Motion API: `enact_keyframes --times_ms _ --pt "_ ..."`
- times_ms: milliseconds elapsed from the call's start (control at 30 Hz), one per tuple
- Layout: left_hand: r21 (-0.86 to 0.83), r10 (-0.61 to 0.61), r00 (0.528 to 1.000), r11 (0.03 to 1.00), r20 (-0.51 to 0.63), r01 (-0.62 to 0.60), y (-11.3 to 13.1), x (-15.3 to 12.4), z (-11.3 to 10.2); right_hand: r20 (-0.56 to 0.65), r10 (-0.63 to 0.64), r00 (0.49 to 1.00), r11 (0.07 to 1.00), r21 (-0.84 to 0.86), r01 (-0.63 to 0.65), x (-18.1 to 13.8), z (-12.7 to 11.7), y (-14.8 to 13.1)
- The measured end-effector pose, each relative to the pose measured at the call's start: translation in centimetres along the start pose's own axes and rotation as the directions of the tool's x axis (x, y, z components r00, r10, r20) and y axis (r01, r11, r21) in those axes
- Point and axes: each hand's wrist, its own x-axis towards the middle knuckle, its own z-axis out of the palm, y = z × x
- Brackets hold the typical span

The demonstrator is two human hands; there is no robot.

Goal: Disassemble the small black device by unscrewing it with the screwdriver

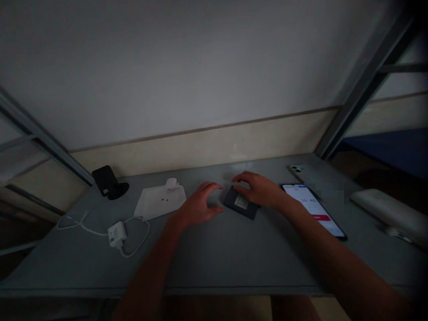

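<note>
A small dark flat box (241, 203) with a pale label lies on the grey table (217, 254), near the middle. My right hand (259, 189) rests on its right and far side, fingers curled over the top edge. My left hand (199, 206) hovers just left of the box with fingers spread and bent, holding nothing. Whether my right hand grips the box or only touches it is unclear in the dim light.
A lit phone (314, 209) lies right of my right hand, another phone (301, 171) face down behind it. A white paper (160, 201) with a small white case (171, 183), a charger with cable (117, 234), a black stand (107, 182) and a white oblong object (389, 213) also lie here.
</note>
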Motion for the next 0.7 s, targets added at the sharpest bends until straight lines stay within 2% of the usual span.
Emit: enact_keyframes --times_ms 67,133,233,300,400,467,567,633,700 --pt "0.010 0.010 1.000 1.000 0.023 -0.010 -0.2 0.0 0.9 -0.005 0.012 1.000 1.000 -0.003 -0.012 -0.2 0.0 -0.1" --pt "0.030 0.030 0.999 0.999 0.027 -0.030 -0.4 0.2 1.7 0.061 0.008 0.998 1.000 0.021 -0.009 -0.5 -0.1 -0.4" --pt "0.061 0.080 0.997 0.995 0.019 -0.081 -0.6 0.5 2.6 0.125 -0.075 0.989 0.990 0.129 0.059 -0.9 0.0 -0.5" --pt "0.075 0.112 0.993 0.991 0.026 -0.114 -0.5 0.7 3.0 0.039 -0.107 0.993 0.973 0.207 0.097 -0.8 0.2 -0.4" --pt "0.089 0.160 0.986 0.983 0.037 -0.163 -0.5 0.9 3.3 -0.159 -0.039 0.987 0.939 0.332 0.091 -0.3 0.0 -0.6" --pt "0.075 0.163 0.986 0.983 0.043 -0.166 -0.5 0.9 3.4 -0.236 0.011 0.972 0.862 0.495 0.111 -0.1 -0.6 -1.1" --pt "0.023 0.126 0.990 0.992 0.058 -0.127 -0.6 0.9 3.4 -0.285 0.057 0.957 0.636 0.749 0.185 -0.2 -1.8 -2.3" --pt "0.017 0.124 0.991 0.992 0.044 -0.125 -0.5 1.0 3.4 -0.281 0.083 0.956 0.522 0.829 0.199 -0.4 -2.4 -3.0" --pt "0.043 0.145 0.989 0.988 0.003 -0.145 -0.3 1.1 3.3 -0.278 0.099 0.956 0.473 0.858 0.200 -0.6 -2.8 -3.4"
